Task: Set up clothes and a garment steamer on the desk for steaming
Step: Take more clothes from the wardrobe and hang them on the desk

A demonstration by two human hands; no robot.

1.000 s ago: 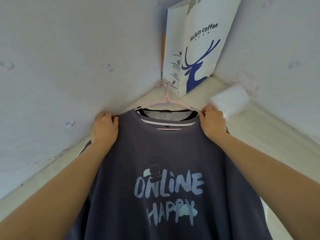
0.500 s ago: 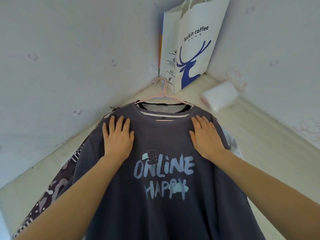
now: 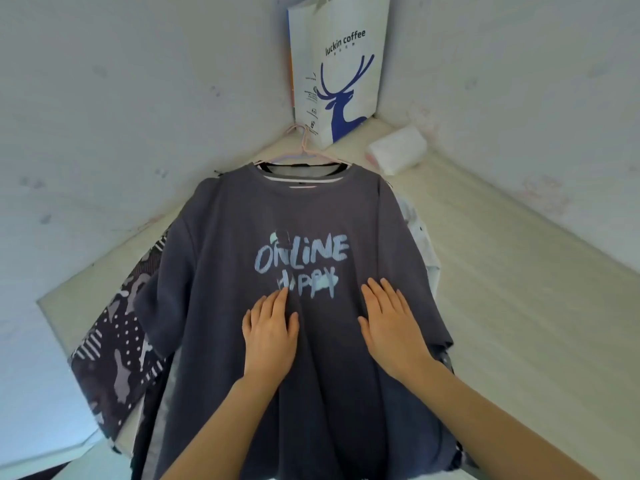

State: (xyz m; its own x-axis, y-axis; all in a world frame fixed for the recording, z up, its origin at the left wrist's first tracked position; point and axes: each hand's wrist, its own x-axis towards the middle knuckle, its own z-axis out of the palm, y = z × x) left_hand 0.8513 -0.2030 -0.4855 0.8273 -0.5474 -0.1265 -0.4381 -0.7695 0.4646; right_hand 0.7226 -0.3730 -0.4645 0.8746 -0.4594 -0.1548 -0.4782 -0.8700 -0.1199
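Note:
A dark grey T-shirt point(image 3: 298, 209) printed "ONLINE HAPPY" lies flat on the pale desk point(image 3: 512, 271), still on a pink hanger point(image 3: 304, 147) whose hook points toward the corner. My left hand point(image 3: 272, 332) and my right hand point(image 3: 389, 323) rest flat on the shirt's front just below the print, fingers straight. A black-and-white patterned garment point(image 3: 117, 344) lies under the shirt and sticks out at the left. A pale garment point(image 3: 424, 244) peeks out on the right. No steamer is in view.
A white paper bag point(image 3: 337, 67) with a blue deer stands in the desk's far corner against the walls. A white tissue pack point(image 3: 398, 148) lies to its right. The desk's left edge point(image 3: 55, 317) drops off beside the patterned garment.
Both hands let go of the shirt's shoulders, flattened out, and slid down its front from the chest to below the print. The view has pulled back from the corner.

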